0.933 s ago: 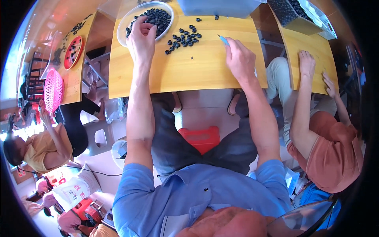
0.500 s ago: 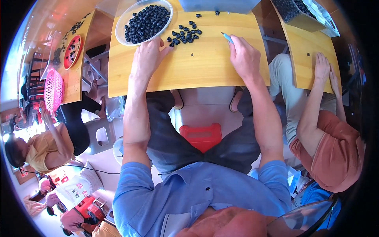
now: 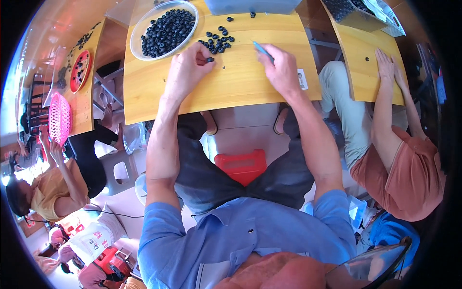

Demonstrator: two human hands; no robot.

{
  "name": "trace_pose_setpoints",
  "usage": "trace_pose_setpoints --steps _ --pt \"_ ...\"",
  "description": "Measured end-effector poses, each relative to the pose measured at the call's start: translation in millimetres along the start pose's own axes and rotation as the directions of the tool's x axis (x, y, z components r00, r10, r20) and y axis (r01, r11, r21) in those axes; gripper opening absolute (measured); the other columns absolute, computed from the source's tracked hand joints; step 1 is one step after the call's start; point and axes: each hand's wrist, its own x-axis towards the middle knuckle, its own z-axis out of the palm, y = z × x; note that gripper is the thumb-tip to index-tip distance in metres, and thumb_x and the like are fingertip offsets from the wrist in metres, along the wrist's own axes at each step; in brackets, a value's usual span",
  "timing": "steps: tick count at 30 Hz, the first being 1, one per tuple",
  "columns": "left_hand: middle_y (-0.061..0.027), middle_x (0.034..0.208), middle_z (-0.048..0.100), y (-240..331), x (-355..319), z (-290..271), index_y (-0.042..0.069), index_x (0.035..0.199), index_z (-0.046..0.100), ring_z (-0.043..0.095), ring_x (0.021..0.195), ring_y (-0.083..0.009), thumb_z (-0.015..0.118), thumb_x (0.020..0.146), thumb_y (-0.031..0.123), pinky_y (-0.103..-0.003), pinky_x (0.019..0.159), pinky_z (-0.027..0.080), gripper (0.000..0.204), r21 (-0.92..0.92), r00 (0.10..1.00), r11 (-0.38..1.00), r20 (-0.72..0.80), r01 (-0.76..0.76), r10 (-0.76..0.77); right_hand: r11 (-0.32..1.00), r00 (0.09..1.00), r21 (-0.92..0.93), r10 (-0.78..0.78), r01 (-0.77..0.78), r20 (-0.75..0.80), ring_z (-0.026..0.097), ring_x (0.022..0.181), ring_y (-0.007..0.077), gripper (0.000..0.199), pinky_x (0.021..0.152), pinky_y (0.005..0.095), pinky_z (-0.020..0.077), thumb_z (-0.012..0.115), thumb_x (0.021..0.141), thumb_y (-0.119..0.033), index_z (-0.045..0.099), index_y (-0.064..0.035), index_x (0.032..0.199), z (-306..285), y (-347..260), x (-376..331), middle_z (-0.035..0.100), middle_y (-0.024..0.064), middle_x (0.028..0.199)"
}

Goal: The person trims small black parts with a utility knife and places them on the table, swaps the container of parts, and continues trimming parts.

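Sat at a yellow wooden table [image 3: 231, 91], largest thing in view. Far left on it, a clear round bowl [image 3: 139, 48] heaped with dark berries [image 3: 166, 31]; just right of the bowl, a loose berry pile [image 3: 219, 42] scattered on the bare wood. Far middle, a grey tray [image 3: 250, 6], contents hidden. Left hand [image 3: 185, 72] pinched on a single berry [image 3: 210, 59] at the pile's near edge. Right hand [image 3: 281, 70] closed around a thin blue tool [image 3: 262, 48], tip pointing far-left. Best done, probably, with a light pinch to avoid crushing, and the tool brought close.
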Motion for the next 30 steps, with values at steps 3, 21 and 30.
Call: trace_pose_setpoints --steps 3,21,30 --pt "-0.0065 0.077 0.069 30.2 -3.0 19.7 0.002 0.095 0.064 0.069 0.072 -0.0151 0.083 0.082 0.010 -0.030 0.069 0.057 0.025 -0.135 0.998 0.991 0.055 0.017 -0.010 0.722 0.877 0.499 0.364 -0.478 0.314 0.064 0.061 0.0138 0.026 0.054 0.0294 0.0488 0.067 0.097 -0.016 0.073 0.0020 0.114 -1.5 -26.5 -0.1 0.075 0.0084 0.087" --pt "-0.0025 0.077 0.068 49.5 13.6 50.4 0.001 0.105 0.073 0.063 0.069 -0.0092 0.081 0.085 0.008 -0.026 0.066 0.054 0.022 -0.309 0.995 0.948 0.041 -0.072 0.089 0.393 0.801 0.716 0.443 -0.577 0.402 0.060 0.060 0.0088 0.023 0.051 0.0238 0.0430 0.069 0.097 -0.012 0.073 0.0021 0.115 -9.8 -27.9 4.4 0.070 0.0047 0.084" --pt "-0.0002 0.080 0.070 49.1 14.1 53.0 0.002 0.108 0.075 0.061 0.070 -0.0053 0.084 0.087 0.014 -0.024 0.067 0.053 0.026 -0.335 0.998 0.941 0.022 -0.041 0.052 0.431 0.842 0.738 0.401 -0.520 0.360 0.062 0.060 0.0098 0.025 0.050 0.0245 0.0438 0.065 0.100 -0.013 0.073 0.0029 0.116 -14.3 -28.8 7.4 0.070 0.0049 0.085"
